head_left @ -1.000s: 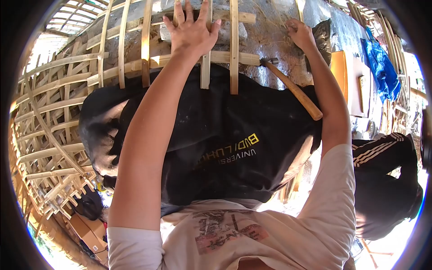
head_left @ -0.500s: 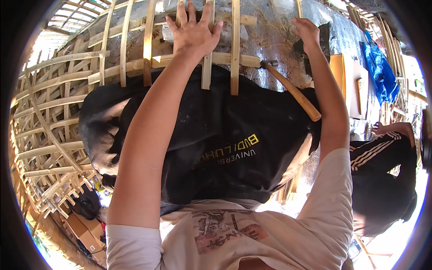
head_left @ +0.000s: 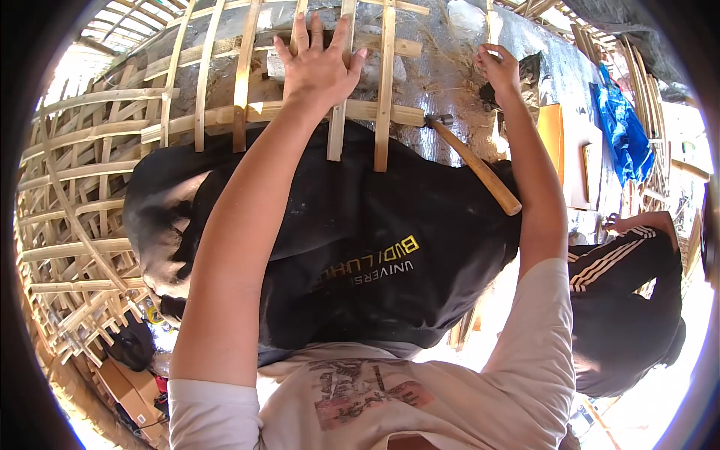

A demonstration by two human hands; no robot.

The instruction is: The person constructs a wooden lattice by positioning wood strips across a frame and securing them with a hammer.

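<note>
My left hand (head_left: 321, 71) lies palm down with its fingers spread over upright wooden strips (head_left: 336, 135) of a lattice. The strips cross longer horizontal slats (head_left: 401, 114). To the right of the lattice, my right hand (head_left: 500, 71) is raised over the ground, its fingers curled and pressed together; what they hold, if anything, is too small to tell. A hammer (head_left: 480, 172) rests between the two arms, its head by the end of the lower slat and its handle over the black cloth (head_left: 352, 202) on my lap.
Finished-looking lattice panels (head_left: 82, 195) are stacked at the left. At the right are a blue plastic sheet (head_left: 626, 135), a cardboard piece (head_left: 550, 135) and a person in dark clothes (head_left: 626, 315). Cardboard boxes (head_left: 127, 390) stand at the lower left.
My right hand has drawn its fingers together and risen off its earlier spot near the ground. My left hand stays spread on the lattice. The view has shifted slightly, and the other person's arm has appeared.
</note>
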